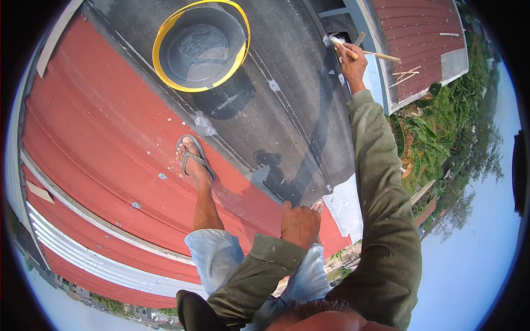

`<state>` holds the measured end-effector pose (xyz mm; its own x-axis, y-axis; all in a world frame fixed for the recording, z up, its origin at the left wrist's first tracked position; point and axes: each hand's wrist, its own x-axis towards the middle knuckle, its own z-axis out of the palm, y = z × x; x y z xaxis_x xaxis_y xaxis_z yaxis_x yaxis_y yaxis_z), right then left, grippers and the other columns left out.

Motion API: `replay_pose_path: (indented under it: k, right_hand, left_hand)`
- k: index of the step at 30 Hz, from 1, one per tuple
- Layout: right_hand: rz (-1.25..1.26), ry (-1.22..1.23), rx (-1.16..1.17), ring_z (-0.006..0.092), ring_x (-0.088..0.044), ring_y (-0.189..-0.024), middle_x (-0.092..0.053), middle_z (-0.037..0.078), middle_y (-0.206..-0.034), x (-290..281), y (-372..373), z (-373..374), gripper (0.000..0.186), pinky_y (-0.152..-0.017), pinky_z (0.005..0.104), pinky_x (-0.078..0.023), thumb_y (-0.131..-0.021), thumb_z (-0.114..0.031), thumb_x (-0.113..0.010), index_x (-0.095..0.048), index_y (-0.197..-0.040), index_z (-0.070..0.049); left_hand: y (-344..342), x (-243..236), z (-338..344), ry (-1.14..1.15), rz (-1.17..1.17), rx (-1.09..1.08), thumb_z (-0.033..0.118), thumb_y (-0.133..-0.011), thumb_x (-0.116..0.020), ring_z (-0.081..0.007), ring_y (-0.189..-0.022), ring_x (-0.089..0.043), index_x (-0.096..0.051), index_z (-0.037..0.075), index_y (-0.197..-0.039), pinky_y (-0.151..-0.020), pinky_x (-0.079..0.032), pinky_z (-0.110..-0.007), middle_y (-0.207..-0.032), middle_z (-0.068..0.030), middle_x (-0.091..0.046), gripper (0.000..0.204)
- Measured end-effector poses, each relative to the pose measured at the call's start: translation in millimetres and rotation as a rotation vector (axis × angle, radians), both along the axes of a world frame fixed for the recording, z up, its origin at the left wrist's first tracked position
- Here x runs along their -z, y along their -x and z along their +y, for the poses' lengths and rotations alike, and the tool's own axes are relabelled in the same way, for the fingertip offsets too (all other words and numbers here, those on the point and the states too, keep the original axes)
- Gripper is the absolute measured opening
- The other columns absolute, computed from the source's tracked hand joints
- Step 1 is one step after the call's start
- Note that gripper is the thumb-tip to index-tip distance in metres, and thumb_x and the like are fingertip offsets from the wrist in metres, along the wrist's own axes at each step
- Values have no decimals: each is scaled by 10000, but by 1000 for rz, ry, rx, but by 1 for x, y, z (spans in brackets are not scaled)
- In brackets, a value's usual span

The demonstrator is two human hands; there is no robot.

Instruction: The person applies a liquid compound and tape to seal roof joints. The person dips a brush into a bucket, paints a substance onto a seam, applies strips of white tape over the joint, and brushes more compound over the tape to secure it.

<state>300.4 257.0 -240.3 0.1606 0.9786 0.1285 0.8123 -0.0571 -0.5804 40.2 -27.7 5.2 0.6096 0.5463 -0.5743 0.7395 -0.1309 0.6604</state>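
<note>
My right hand (354, 65) is stretched out to the far right, closed round the handle of a paintbrush (334, 42). Its pale, paint-coated bristles touch the edge of the dark grey roof sheet (298, 66). Close to my body, by my knee, my left hand (301, 225) is curled into a fist; whatever its fingers hold, if anything, is hidden. A bucket with a yellow rim (157, 52) stands on the grey sheet at the far left, with wet grey paint (201, 47) inside.
Red corrugated roofing (110, 132) slopes away on the left, where my sandalled foot (193, 157) stands. Grey-white patches (203, 126) dot the seams. Beyond the right edge are wooden sticks (383, 57), another red roof (422, 25) and green plants (430, 132) lower down.
</note>
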Motion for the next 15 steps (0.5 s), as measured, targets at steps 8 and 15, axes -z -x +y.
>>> replay_pose_path:
  k: [8,15]
  right_hand:
    - [-55,-116,-152,289,-610,-815,-647,116,-809,-2,14,-7,261,-729,378,-476,-770,-257,-769,-669,-823,-22]
    - [-31,-75,-43,283,-615,-810,-652,123,-834,0,9,-13,264,-736,371,-481,-764,-256,-775,-674,-831,-21]
  left_hand:
    - [1,1,-1,20,-12,-12,317,-838,-596,-208,-651,-612,-634,125,-772,-702,-372,-405,-704,-46,-610,207]
    - [1,-2,2,22,9,29,367,-866,-585,-207,-682,-616,-646,137,-795,-718,-367,-401,-713,-38,-613,249]
